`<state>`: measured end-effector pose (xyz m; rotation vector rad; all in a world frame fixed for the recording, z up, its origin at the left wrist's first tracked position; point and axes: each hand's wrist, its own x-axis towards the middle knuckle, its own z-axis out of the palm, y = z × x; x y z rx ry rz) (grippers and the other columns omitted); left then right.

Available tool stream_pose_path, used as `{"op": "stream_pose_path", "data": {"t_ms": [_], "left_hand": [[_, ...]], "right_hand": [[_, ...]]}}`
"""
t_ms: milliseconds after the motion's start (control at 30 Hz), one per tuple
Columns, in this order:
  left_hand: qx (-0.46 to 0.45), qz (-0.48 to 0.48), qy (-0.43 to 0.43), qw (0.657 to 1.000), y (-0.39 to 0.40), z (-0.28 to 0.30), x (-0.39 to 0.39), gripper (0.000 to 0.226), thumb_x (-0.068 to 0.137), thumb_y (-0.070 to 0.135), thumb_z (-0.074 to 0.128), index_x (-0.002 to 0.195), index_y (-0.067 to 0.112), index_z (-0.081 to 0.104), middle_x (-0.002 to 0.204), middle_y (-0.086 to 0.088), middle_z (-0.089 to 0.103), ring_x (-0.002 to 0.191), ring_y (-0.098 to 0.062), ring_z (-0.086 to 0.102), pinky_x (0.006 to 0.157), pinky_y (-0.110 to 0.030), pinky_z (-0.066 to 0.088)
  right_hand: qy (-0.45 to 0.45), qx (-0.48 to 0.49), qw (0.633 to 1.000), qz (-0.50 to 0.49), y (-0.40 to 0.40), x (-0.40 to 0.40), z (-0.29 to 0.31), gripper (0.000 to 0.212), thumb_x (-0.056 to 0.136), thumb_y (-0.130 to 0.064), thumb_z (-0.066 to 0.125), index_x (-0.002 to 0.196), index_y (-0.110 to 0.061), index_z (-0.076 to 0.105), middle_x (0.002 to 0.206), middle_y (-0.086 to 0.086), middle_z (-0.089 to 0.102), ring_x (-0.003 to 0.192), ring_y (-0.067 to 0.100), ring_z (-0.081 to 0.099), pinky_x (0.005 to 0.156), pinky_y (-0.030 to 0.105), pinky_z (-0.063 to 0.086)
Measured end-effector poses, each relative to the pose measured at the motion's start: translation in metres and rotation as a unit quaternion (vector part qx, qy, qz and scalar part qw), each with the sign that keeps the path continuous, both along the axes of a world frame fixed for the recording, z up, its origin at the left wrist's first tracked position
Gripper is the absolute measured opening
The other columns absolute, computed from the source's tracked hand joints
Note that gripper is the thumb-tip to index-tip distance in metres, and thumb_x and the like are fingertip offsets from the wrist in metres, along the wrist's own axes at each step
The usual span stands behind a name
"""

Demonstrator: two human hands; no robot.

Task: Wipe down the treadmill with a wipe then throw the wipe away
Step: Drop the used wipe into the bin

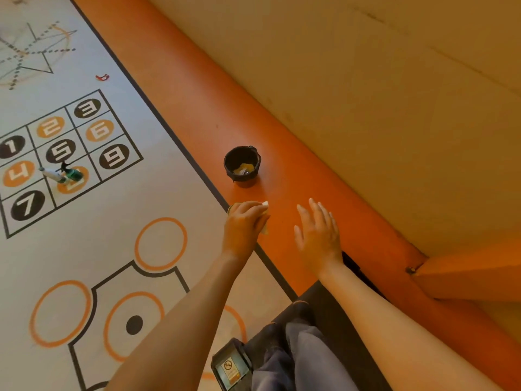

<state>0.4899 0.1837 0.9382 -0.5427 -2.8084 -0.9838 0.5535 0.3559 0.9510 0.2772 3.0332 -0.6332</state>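
Holding a crumpled white wipe [265,218], the left hand [244,227] is curled with fingers [251,206] closed round it, likely for disposal. A round black bin [242,165], bag-lined, is seen just beyond those fingers on the smooth orange floor [197,108]. The right hand [318,235] is spread flat, nothing held.

Two hands, left [244,225] and right [318,235], at mid-frame. One wipe [265,204]. One black bin [242,163] above them. Two spray bottles [60,174] at left. Nine numbered squares [60,149] on the floor. One treadmill [231,365] at bottom.
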Motion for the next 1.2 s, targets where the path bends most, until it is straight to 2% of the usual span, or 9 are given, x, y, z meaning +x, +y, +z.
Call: {"op": "stream_pose_path", "data": {"t_ms": [233,467,700,767,867,967,1033,1100,1200], "left_hand": [[-0.004,0.039,-0.003,0.999,-0.011,-0.006,-0.036,0.024,0.088,0.018,0.072,0.11,0.007,0.074,0.11,-0.012,0.071,0.101,-0.03,0.065,0.082,-0.029,0.05],[-0.025,0.076,-0.003,0.997,-0.011,-0.005,-0.073,0.024,0.086,0.016,0.073,0.109,0.008,0.075,0.107,-0.012,0.072,0.098,-0.03,0.065,0.081,-0.024,0.045],[-0.014,0.086,-0.013,0.996,-0.008,-0.012,-0.118,0.025,0.086,0.014,0.074,0.11,0.006,0.074,0.109,-0.014,0.071,0.1,-0.032,0.065,0.082,-0.025,0.047],[-0.009,0.079,-0.02,0.997,-0.009,-0.026,-0.131,0.025,0.087,0.014,0.074,0.11,0.006,0.074,0.11,-0.014,0.07,0.102,-0.031,0.065,0.084,-0.018,0.044],[0.048,0.09,-0.072,0.992,-0.019,-0.061,-0.16,0.026,0.093,0.018,0.068,0.118,0.01,0.071,0.118,-0.004,0.065,0.112,-0.025,0.061,0.088,-0.006,0.041],[0.014,0.051,-0.064,0.997,-0.037,-0.115,-0.194,0.027,0.098,0.022,0.058,0.121,0.014,0.07,0.131,-0.005,0.061,0.127,-0.026,0.051,0.106,-0.03,0.04],[-0.005,0.018,-0.04,0.999,-0.055,-0.159,-0.216,0.028,0.099,0.023,0.056,0.121,0.016,0.07,0.136,-0.007,0.059,0.131,-0.026,0.047,0.109,-0.036,0.037],[0.003,-0.009,-0.022,1.0,-0.081,-0.21,-0.24,0.024,0.098,0.024,0.057,0.118,0.021,0.071,0.133,-0.006,0.06,0.129,-0.026,0.05,0.109,-0.039,0.04],[0.078,0.007,0.0,0.997,-0.124,-0.263,-0.274,0.017,0.09,0.025,0.071,0.106,0.026,0.075,0.117,-0.006,0.064,0.114,-0.028,0.06,0.096,-0.04,0.053]], "right_hand": [[0.004,0.007,0.999,0.033,-0.015,-0.05,-0.008,0.05,0.094,-0.019,0.064,0.142,-0.011,0.051,0.153,0.021,0.04,0.144,0.039,0.034,0.113,0.054,0.029],[-0.006,-0.001,0.998,0.069,-0.009,-0.104,-0.01,0.05,0.098,-0.021,0.059,0.146,-0.012,0.047,0.157,0.019,0.034,0.147,0.037,0.028,0.116,0.054,0.025],[-0.01,-0.001,0.996,0.086,-0.011,-0.146,-0.019,0.053,0.101,-0.023,0.053,0.15,-0.013,0.039,0.16,0.017,0.027,0.15,0.035,0.02,0.119,0.052,0.018],[-0.01,0.003,0.997,0.082,-0.015,-0.157,-0.031,0.053,0.099,-0.022,0.056,0.149,-0.013,0.042,0.159,0.018,0.03,0.149,0.036,0.023,0.118,0.053,0.022],[0.006,0.013,0.998,0.065,-0.024,-0.179,-0.067,0.052,0.094,-0.019,0.064,0.144,-0.011,0.05,0.153,0.02,0.039,0.144,0.039,0.033,0.113,0.056,0.03],[0.014,0.031,0.999,0.039,-0.038,-0.207,-0.121,0.052,0.095,-0.019,0.063,0.145,-0.012,0.048,0.155,0.02,0.038,0.145,0.038,0.031,0.114,0.055,0.028],[0.017,0.032,0.999,0.015,-0.055,-0.229,-0.166,0.053,0.098,-0.021,0.058,0.148,-0.012,0.043,0.158,0.019,0.032,0.148,0.037,0.025,0.118,0.053,0.022],[0.026,0.03,0.999,-0.016,-0.081,-0.253,-0.218,0.054,0.101,-0.022,0.053,0.151,-0.013,0.037,0.161,0.018,0.026,0.15,0.035,0.019,0.12,0.051,0.017],[0.013,0.019,0.997,-0.077,-0.134,-0.283,-0.282,0.056,0.103,-0.027,0.047,0.155,-0.015,0.029,0.163,0.016,0.019,0.152,0.033,0.014,0.121,0.048,0.012]]}}
